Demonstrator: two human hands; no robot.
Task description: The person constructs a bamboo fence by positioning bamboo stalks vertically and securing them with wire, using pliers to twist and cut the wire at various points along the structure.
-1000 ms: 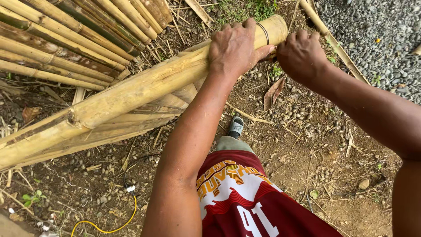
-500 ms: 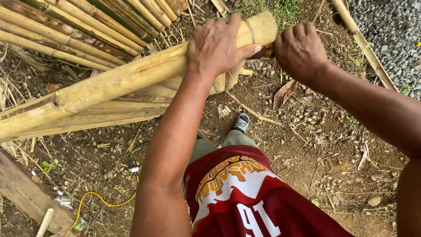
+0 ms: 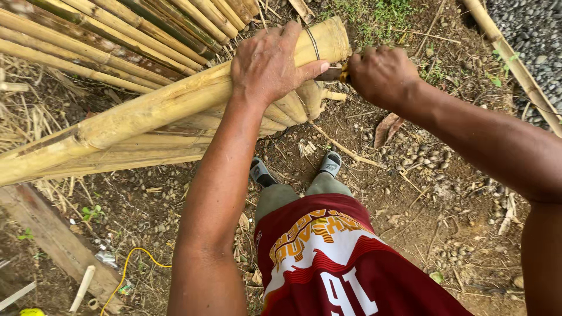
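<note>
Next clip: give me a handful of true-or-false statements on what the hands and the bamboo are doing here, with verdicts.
1. The left hand lies on top of the thick bamboo pole. True.
2. The right hand hangs free, away from the pole. False: it is closed on a tool at the pole's cut end.
3. More bamboo poles lie stacked behind. True.
4. The ground is paved. False: dirt ground with pebbles.
5. A yellow cord lies on the ground. True.

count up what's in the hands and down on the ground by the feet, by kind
thick bamboo pole under the left hand: 1
tool gripped in the right hand, mostly hidden: 1
shoes in view: 2
yellow cord: 1
wooden plank: 1
large dry brown leaf: 1
total: 7
</note>
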